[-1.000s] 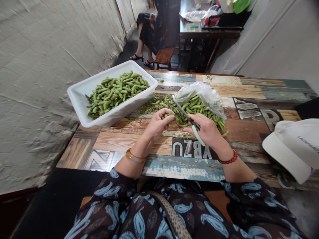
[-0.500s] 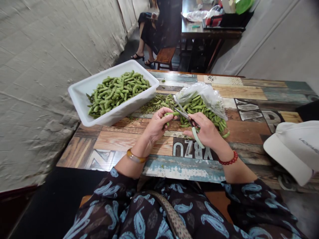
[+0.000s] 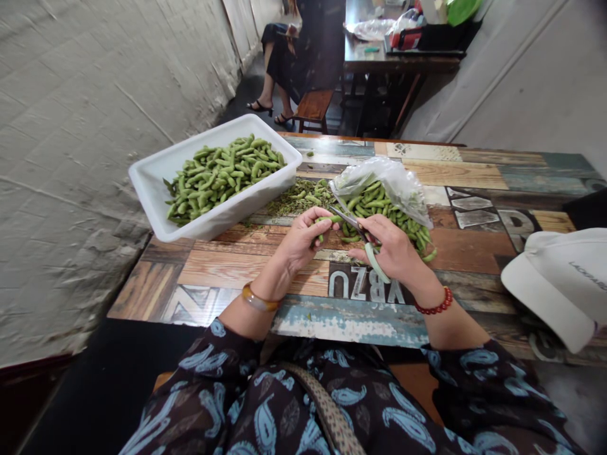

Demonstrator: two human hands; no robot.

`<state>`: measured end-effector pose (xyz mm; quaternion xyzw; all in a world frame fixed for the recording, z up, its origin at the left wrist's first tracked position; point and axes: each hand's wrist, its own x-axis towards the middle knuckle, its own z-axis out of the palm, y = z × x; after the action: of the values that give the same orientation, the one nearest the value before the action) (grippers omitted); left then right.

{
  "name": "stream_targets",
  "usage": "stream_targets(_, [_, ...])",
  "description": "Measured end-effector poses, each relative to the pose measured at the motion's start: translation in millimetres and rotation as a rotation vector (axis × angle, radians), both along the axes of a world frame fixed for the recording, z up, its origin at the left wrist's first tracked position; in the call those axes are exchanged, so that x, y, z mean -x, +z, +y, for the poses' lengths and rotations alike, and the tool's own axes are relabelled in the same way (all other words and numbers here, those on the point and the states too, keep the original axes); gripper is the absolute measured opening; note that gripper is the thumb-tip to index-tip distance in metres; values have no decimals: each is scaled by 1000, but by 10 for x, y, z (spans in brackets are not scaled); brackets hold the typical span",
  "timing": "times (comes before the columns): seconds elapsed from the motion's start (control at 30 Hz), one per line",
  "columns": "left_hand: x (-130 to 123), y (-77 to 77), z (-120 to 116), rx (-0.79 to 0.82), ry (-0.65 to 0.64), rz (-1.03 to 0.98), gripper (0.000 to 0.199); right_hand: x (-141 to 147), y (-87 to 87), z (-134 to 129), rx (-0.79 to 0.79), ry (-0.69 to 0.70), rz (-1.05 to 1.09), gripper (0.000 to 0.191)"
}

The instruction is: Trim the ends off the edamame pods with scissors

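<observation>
Between the thumb and fingers of my left hand (image 3: 303,239) is a green edamame pod (image 3: 328,220), its end pointing toward the scissors. My right hand (image 3: 391,246) is closed around scissors (image 3: 374,260) with pale green handles. The scissor blades lie close to the pod's tip; whether they touch it I cannot tell. Behind my right hand, a heap of edamame pods (image 3: 379,205) spills from a clear plastic bag (image 3: 386,174). Small green trimmings (image 3: 301,197) lie beyond my left hand. To the left stands a white plastic tub (image 3: 227,221) holding many pods.
The wood-patterned table (image 3: 246,272) reaches close to the wall (image 3: 85,114) on the left. A white cap (image 3: 559,278) rests at its right end. Beyond the table, a person (image 3: 308,57) sits on a wooden stool (image 3: 313,106) near another table (image 3: 365,60) with bags on it.
My left hand and the pod have shifted very slightly right, nearer the scissors. The scissors stay in my right hand, almost unmoved.
</observation>
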<state>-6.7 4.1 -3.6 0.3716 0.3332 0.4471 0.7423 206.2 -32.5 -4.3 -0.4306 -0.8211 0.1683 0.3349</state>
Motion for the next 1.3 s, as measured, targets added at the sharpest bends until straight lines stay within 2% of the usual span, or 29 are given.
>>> stream_targets(0.33, [11,-36,12,-3,-21,-48,36,-3,2,0,-12,2,-16,47])
stream_targets(0.57, [35,-33,31,4,20,-13,37,-19,48,-14,30,-1,-36,43])
stream_targets(0.8, [67,13,58,64,41,-97,33,-50,-1,53,-20,-136,25,45])
stream_targets(0.93, [80,-7,55,82,25,-116,36,-60,-26,64,-34,-146,34,43])
stream_targets(1.07, [79,-31,30,-42,125,132,35,-76,-43,76,-59,-150,41,42])
stream_targets(1.13, [109,27,38,-144,206,286,32,-89,-52,87,-70,-171,46,42])
stream_targets(1.2, [181,162,93,-278,282,406,27,-100,-63,98,-84,-188,54,42])
stream_targets(1.3, [385,471,309,-530,417,620,18,-102,-74,106,-86,-189,66,42])
